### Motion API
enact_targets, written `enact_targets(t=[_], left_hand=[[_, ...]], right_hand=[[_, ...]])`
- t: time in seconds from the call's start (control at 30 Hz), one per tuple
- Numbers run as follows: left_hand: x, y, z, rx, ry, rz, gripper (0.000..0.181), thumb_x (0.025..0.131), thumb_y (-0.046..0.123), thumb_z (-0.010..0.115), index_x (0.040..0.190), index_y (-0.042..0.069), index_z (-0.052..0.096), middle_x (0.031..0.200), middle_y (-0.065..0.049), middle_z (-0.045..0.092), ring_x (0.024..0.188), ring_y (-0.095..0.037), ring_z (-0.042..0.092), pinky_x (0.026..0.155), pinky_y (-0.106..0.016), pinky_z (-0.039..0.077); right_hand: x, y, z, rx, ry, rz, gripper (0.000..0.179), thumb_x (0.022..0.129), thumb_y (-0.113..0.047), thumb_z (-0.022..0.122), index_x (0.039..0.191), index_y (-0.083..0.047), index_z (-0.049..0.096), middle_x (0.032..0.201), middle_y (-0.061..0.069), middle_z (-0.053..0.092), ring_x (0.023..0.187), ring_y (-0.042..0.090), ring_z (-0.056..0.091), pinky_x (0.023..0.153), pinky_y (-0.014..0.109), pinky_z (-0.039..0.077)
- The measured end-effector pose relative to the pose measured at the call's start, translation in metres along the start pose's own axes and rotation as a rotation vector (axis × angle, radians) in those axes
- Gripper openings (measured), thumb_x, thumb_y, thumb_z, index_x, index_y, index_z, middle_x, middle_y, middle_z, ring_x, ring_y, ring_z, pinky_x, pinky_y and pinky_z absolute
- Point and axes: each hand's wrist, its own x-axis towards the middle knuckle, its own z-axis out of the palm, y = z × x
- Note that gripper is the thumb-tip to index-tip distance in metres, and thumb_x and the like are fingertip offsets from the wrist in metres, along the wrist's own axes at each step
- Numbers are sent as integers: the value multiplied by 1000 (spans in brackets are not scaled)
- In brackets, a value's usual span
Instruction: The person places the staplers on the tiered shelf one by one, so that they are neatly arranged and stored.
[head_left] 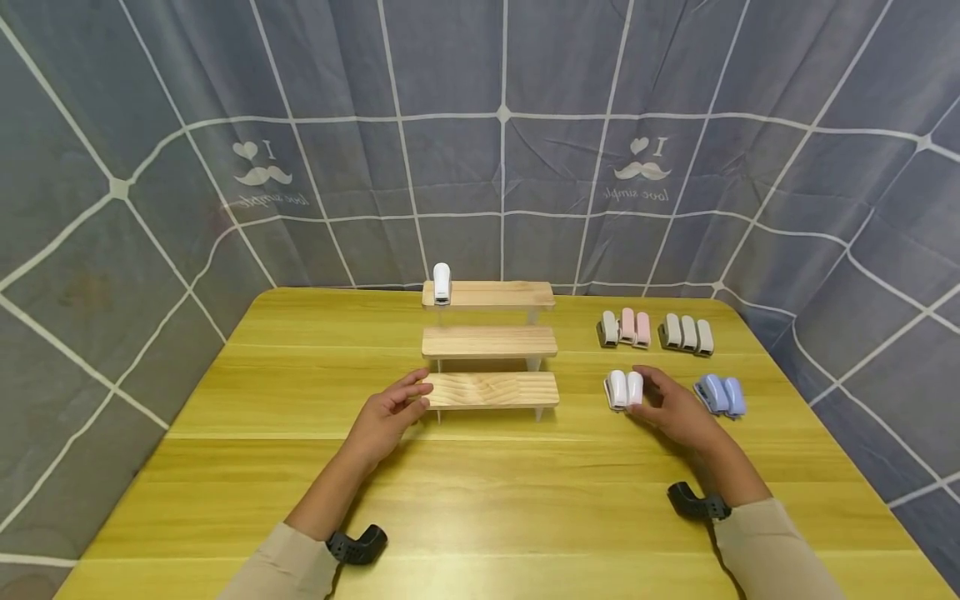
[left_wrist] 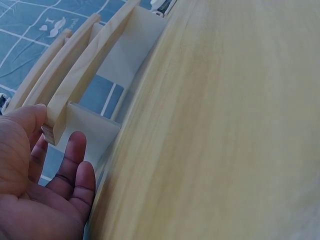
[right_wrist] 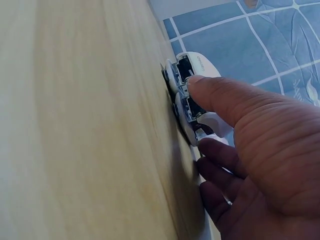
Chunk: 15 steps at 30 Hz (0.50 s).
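A stepped wooden display stand (head_left: 491, 390) has three pale boards on translucent supports. My left hand (head_left: 386, 419) is at the left end of its lowest board. In the left wrist view the thumb (left_wrist: 37, 116) touches that board end, and the other fingers are loosely bent. One white stapler (head_left: 442, 283) stands at the left of the top board. Two more white staplers (head_left: 617, 390) sit side by side on the table. My right hand (head_left: 678, 408) pinches the right one (head_left: 634, 388), thumb (right_wrist: 210, 92) in front and fingers partly hidden behind it.
Beyond my right hand are blue staplers (head_left: 726, 395). Farther back lie a grey and two pink staplers (head_left: 627, 327), beside a row of grey staplers (head_left: 687, 333). A grey checked curtain (head_left: 465, 167) surrounds the wooden table (head_left: 480, 500) at the back and sides.
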Motion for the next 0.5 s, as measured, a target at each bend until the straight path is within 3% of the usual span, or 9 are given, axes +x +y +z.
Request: enact_targets(t=[0.5], left_hand=[[-1, -1, 0, 0, 5, -1, 37, 99, 20, 64, 130, 0, 64, 153, -1, 43, 133, -25, 49, 93, -25, 51]], right_hand=[[1, -1, 1, -38, -12, 25, 76, 92, -27, 75, 149, 3, 34, 146, 32, 42, 137, 48, 36, 109, 60, 31]])
